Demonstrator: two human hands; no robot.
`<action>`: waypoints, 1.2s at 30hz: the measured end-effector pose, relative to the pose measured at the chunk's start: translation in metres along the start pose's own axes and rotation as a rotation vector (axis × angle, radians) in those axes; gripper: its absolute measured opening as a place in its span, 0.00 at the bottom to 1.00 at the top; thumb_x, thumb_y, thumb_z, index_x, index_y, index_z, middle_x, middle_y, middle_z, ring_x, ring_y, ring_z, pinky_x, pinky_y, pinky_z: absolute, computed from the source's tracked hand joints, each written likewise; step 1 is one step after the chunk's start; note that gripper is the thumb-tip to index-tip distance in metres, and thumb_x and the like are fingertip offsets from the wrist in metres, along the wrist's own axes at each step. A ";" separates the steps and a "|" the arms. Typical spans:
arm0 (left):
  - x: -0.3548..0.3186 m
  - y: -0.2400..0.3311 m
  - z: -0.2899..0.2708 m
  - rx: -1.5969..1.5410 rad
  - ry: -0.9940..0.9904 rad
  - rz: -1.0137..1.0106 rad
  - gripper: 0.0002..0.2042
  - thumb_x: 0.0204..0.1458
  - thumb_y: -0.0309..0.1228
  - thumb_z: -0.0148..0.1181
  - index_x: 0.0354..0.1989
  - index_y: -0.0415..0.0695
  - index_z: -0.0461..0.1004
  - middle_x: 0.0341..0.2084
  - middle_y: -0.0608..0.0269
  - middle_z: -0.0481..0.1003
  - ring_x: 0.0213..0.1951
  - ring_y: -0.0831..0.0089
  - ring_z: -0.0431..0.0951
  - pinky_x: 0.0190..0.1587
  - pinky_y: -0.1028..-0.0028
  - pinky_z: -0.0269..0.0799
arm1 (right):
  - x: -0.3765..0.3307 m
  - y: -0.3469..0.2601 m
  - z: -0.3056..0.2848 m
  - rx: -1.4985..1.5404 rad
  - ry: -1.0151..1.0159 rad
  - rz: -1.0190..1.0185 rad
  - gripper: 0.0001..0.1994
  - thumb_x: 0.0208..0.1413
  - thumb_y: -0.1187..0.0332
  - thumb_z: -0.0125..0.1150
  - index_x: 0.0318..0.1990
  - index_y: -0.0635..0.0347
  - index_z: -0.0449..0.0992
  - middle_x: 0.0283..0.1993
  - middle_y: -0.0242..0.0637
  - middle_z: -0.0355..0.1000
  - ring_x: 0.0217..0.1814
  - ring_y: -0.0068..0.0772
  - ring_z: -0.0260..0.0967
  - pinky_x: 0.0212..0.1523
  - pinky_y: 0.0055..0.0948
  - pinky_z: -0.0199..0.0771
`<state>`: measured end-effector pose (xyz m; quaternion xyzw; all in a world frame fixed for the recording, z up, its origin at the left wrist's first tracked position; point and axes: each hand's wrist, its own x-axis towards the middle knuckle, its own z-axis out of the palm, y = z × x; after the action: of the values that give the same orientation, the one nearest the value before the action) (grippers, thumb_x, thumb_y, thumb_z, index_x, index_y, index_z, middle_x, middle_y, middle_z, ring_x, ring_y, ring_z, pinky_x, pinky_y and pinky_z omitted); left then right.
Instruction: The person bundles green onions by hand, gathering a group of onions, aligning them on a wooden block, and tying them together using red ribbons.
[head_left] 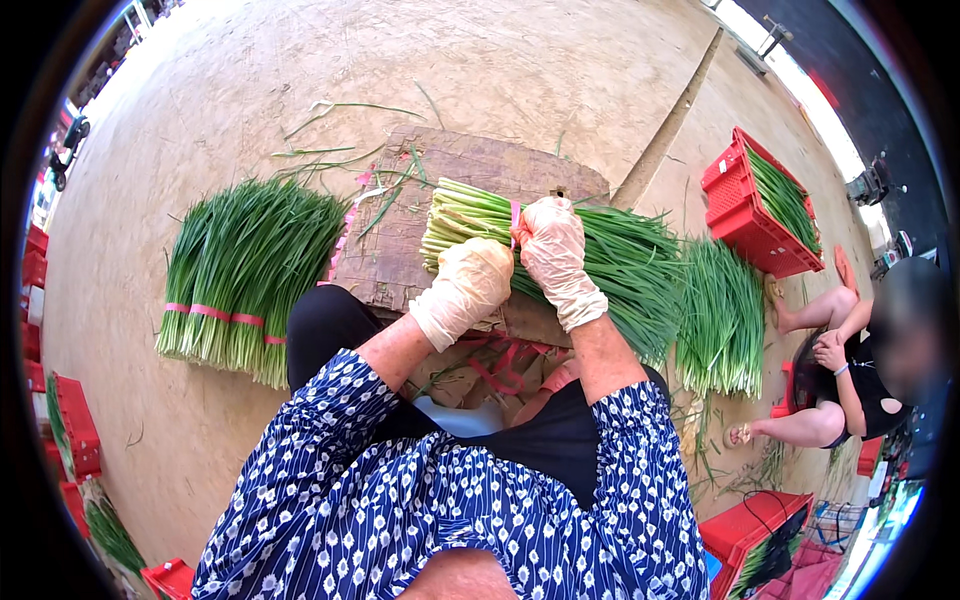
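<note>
A thick bunch of green chives (630,250) lies across a worn wooden board (400,240), pale stems to the left and leaves to the right. A pink tie strip (516,218) circles its stems. My left hand (470,278), in a pale thin glove, is closed at the near side of the strip. Pressed against the bunch just right of the strip is my gloved right hand (553,243), its fingers also closed at the tie. The fingertips and strip ends are partly hidden.
Tied chive bunches (250,270) stand left of the board. Loose chives (720,310) lie to the right, near a red crate (740,210) of chives. A seated person (840,360) is at the far right. Pink strips (505,368) lie below the board; more red crates (75,425) line the left.
</note>
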<state>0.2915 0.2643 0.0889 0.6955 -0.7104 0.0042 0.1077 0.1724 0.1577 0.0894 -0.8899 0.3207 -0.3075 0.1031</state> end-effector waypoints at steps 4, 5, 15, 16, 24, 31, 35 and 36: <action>-0.017 0.004 0.015 0.101 -0.047 0.036 0.07 0.43 0.33 0.60 0.27 0.45 0.80 0.24 0.57 0.78 0.29 0.60 0.81 0.27 0.60 0.77 | -0.003 0.020 0.019 -0.022 0.116 -0.095 0.07 0.40 0.68 0.68 0.25 0.55 0.75 0.40 0.39 0.78 0.55 0.53 0.69 0.54 0.47 0.64; -0.022 0.005 0.021 0.122 -0.027 0.030 0.06 0.44 0.33 0.60 0.26 0.45 0.79 0.24 0.56 0.78 0.29 0.60 0.81 0.27 0.60 0.76 | -0.004 0.022 0.024 -0.048 0.115 -0.110 0.07 0.39 0.68 0.69 0.25 0.55 0.75 0.43 0.39 0.78 0.58 0.54 0.68 0.56 0.48 0.63; -0.032 -0.014 0.005 -0.485 -0.097 -0.083 0.09 0.53 0.34 0.60 0.27 0.42 0.77 0.25 0.47 0.76 0.35 0.48 0.78 0.35 0.55 0.72 | -0.019 0.036 0.038 0.113 0.016 0.054 0.14 0.51 0.68 0.66 0.46 0.55 0.79 0.32 0.36 0.78 0.37 0.42 0.75 0.60 0.49 0.64; -0.031 -0.022 0.001 -0.625 -0.015 -0.075 0.09 0.53 0.34 0.61 0.28 0.41 0.77 0.24 0.49 0.75 0.31 0.48 0.77 0.34 0.56 0.70 | -0.015 0.035 0.037 0.109 -0.043 0.070 0.14 0.52 0.67 0.65 0.47 0.55 0.79 0.36 0.38 0.78 0.41 0.43 0.75 0.60 0.49 0.64; 0.035 -0.014 -0.022 -1.653 -0.169 -0.499 0.08 0.58 0.30 0.58 0.31 0.39 0.78 0.18 0.70 0.68 0.19 0.78 0.65 0.22 0.78 0.59 | 0.029 0.040 0.028 0.152 -0.231 0.318 0.10 0.50 0.60 0.64 0.30 0.56 0.75 0.31 0.51 0.76 0.38 0.59 0.74 0.36 0.51 0.70; 0.081 -0.051 0.006 -1.960 -0.095 -0.482 0.09 0.61 0.28 0.47 0.29 0.42 0.71 0.18 0.68 0.69 0.14 0.82 0.55 0.16 0.79 0.50 | 0.085 0.033 0.040 -0.167 -0.014 0.121 0.04 0.40 0.67 0.62 0.25 0.55 0.78 0.29 0.44 0.77 0.36 0.51 0.77 0.34 0.47 0.72; 0.109 -0.052 0.008 -1.847 -0.051 -0.528 0.08 0.60 0.26 0.49 0.28 0.42 0.70 0.18 0.68 0.68 0.14 0.83 0.55 0.15 0.79 0.48 | 0.109 0.057 0.053 -0.161 0.037 0.110 0.05 0.43 0.68 0.59 0.25 0.54 0.80 0.28 0.45 0.77 0.34 0.51 0.77 0.34 0.47 0.74; 0.113 -0.053 0.008 -1.821 -0.043 -0.531 0.08 0.60 0.26 0.49 0.28 0.42 0.69 0.18 0.68 0.67 0.14 0.83 0.55 0.15 0.80 0.48 | 0.112 0.060 0.055 -0.139 0.044 0.136 0.05 0.43 0.68 0.59 0.26 0.55 0.80 0.28 0.45 0.77 0.34 0.52 0.77 0.34 0.47 0.74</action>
<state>0.3419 0.1500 0.0913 0.4829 -0.2608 -0.5891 0.5931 0.2432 0.0395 0.0773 -0.8642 0.4031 -0.2961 0.0546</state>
